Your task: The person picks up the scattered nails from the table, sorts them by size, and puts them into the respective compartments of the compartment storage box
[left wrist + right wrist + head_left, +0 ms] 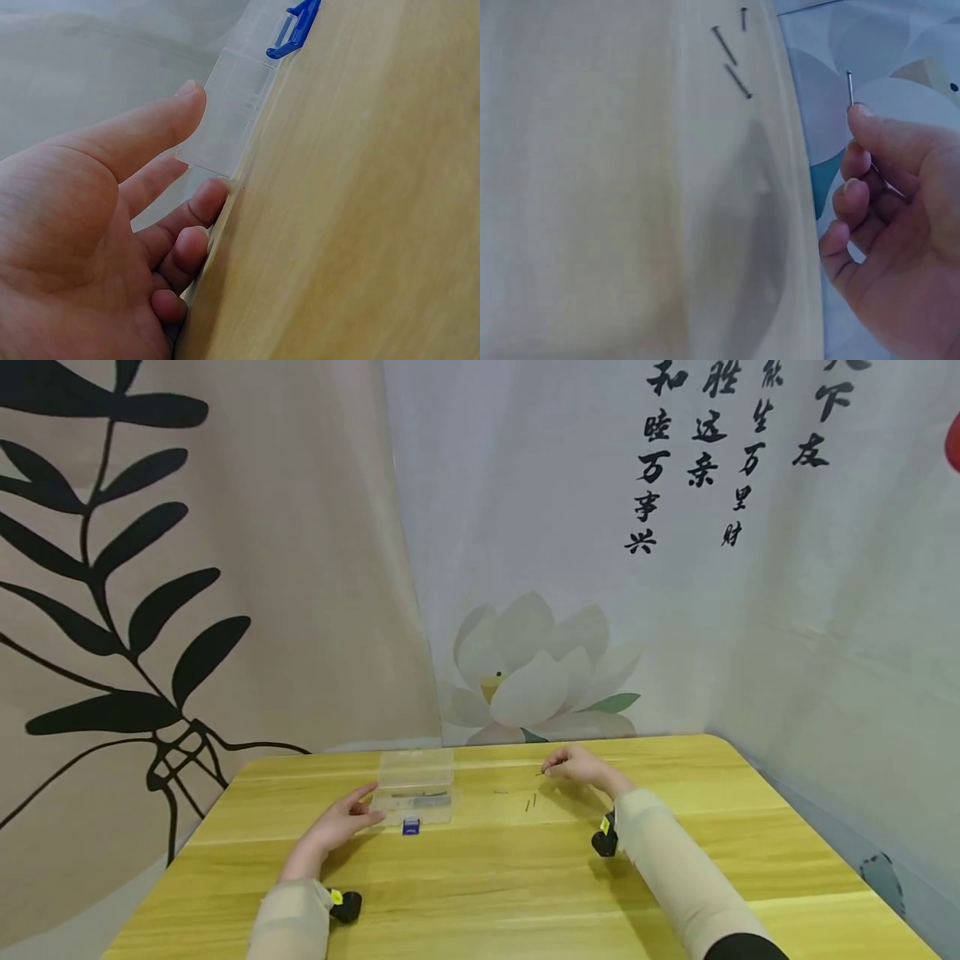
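Note:
My right hand (576, 767) pinches a small metal nail (850, 88) between thumb and forefinger, its head pointing up in the right wrist view. The other fingers of that hand are curled. Against the left side of a clear plastic box (377, 817) rests my left hand (341, 825); its thumb and forefinger touch the box's corner. The lid (415, 768) stands open at the back, and a blue latch (300, 31) sits on the front. Thin dark pieces (420, 794) lie in the box, too small to make out.
Three loose nails lie on the wooden table (465, 893) between box and right hand: a short nail (743, 19), a longer nail (724, 45) and another nail (737, 80). Behind the table's far edge hangs a printed cloth (525, 527).

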{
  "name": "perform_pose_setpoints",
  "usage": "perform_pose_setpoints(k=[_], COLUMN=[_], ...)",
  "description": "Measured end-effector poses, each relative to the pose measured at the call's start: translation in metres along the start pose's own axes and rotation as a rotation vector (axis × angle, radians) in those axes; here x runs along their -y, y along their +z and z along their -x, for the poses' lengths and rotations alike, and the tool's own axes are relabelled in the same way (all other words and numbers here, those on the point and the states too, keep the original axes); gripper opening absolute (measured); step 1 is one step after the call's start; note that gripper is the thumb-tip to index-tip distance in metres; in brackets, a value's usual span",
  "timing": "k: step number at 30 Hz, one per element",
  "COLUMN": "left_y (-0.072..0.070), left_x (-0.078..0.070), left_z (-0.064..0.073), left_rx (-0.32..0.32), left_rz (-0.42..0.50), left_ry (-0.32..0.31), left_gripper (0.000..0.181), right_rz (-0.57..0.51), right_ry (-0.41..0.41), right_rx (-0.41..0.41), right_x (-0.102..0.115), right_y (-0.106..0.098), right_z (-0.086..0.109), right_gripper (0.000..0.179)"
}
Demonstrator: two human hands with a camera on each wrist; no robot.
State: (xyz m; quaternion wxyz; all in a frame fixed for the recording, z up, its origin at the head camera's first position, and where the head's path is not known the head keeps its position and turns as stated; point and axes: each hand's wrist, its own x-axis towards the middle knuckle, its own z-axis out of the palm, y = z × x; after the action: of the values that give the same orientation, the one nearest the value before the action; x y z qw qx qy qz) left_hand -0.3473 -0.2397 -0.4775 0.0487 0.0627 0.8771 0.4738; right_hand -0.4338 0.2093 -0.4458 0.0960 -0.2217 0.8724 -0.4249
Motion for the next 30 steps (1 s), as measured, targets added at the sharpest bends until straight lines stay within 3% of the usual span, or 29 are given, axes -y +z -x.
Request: perform_pose_setpoints(k=[15,23,30], left_y=[0.002,0.003,0.003], left_x=[0.000,-0.001,0.000], left_z=[-0.003,-0.005,-0.006], left_rx=[-0.012,-0.009,-0.011], left_rz=[0.008,0.017,0.007], left_ry=[-0.002,0.002,0.001], left_gripper=[0.070,0.071,0.072], right_rz=[0.017,-0.011,0.011], right_ry=[-0.053,-0.063,-0.098], right_rx=[0.047,0.038,0.041], right_x=[0.019,0.029,0.038], right_y=[-0.001,0.001,0.002], right_z=[-0.026,-0.030,-0.035], right_gripper=[0.025,0.017,0.024])
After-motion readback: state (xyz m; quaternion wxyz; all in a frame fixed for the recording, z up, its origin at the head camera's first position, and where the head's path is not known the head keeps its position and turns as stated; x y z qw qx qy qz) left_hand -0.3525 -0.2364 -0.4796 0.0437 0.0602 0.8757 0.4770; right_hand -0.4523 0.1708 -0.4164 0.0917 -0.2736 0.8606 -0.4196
